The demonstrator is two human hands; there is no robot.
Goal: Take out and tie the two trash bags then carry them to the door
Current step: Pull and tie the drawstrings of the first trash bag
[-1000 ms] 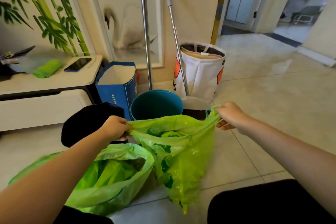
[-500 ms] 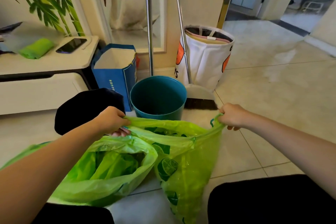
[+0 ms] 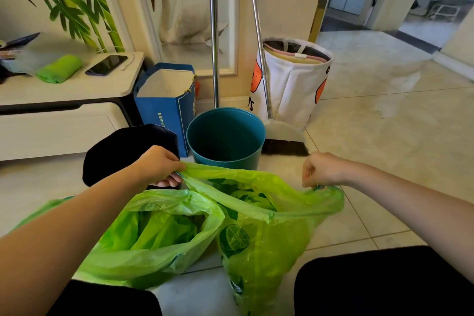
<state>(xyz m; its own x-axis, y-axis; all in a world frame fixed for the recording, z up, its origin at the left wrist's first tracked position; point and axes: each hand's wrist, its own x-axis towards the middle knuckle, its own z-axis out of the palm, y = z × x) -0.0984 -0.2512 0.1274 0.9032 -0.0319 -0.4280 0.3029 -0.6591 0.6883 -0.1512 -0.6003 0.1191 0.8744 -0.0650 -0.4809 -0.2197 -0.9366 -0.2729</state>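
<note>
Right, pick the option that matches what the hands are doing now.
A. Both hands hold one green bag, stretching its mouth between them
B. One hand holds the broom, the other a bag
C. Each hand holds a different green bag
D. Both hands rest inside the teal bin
A: the left hand and the right hand each grip one end of the lime-print green bag, its rim pulled taut between them, while the other green bag sits untouched beside it.
</note>
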